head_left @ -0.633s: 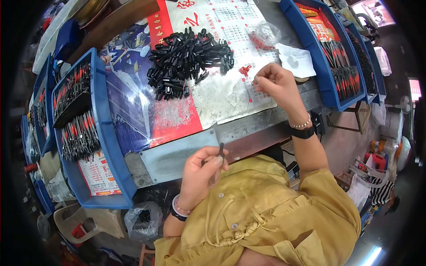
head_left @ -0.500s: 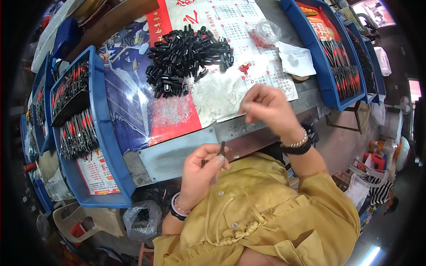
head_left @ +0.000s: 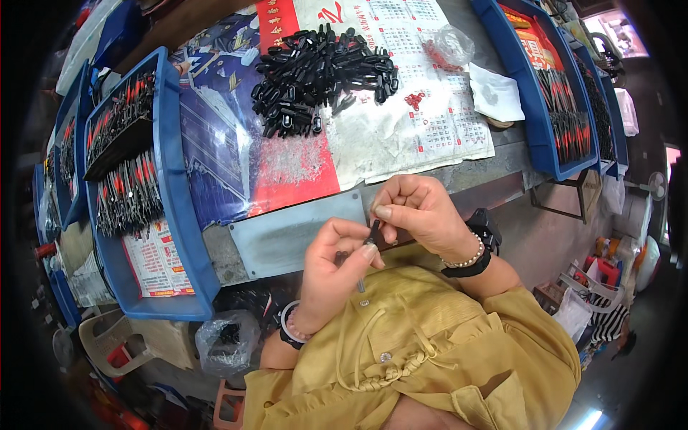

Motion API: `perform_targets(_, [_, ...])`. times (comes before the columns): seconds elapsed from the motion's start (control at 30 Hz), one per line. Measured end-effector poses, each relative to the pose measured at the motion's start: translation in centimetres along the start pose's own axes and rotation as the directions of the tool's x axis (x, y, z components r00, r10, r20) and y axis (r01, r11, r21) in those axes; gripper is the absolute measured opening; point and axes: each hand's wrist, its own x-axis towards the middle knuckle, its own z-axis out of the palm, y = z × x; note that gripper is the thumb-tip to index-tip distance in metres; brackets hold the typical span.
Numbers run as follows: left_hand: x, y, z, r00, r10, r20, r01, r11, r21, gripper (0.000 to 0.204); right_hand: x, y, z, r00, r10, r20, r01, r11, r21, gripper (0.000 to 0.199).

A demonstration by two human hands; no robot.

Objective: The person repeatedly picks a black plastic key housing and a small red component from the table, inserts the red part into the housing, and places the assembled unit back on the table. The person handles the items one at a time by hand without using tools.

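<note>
My left hand (head_left: 328, 271) is closed round a slim black stick-like part (head_left: 373, 231), its dark end standing up out of the fingers. Below the same hand, a thin greyish shaft shows. My right hand (head_left: 428, 218) meets it at the upper end of the part, thumb and fingertips pinched together. Whatever lies in that pinch is hidden or too small to name. Beyond both hands, a heap of glossy black parts (head_left: 315, 82) with looped ends covers the paper. To its right lies a little cluster of small red rings (head_left: 413, 100).
Blue trays (head_left: 188, 215) with rows of black-and-red slim pieces stand at the left; similar blue trays (head_left: 536, 107) are at the right. A clear plastic bag (head_left: 454, 44) and a white paper (head_left: 497, 93) lie on the calendar sheet. A pale plate (head_left: 294, 233) edges the bench.
My right hand has come down and left from over the bench edge to meet the left hand at the black part. The whole view has shifted slightly.
</note>
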Motion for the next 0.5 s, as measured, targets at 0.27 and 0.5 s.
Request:
perform_targets(0.27, [-0.4, -0.2, -0.1, 1.0, 0.025, 0.008, -0.025, 1.0, -0.003, 0.012, -1.0, 0.1, 0.2, 1.0, -0.018, 0.012, 0.018, 1.0, -0.011, 0.01])
perform_targets(0.5, [-0.6, -0.2, 0.0, 1.0, 0.015, 0.024, -0.015, 1.0, 0.002, 0.02, -1.4, 0.6, 0.1, 0.993, -0.11, 0.042, 0.113, 0.992, -0.049, 0.007])
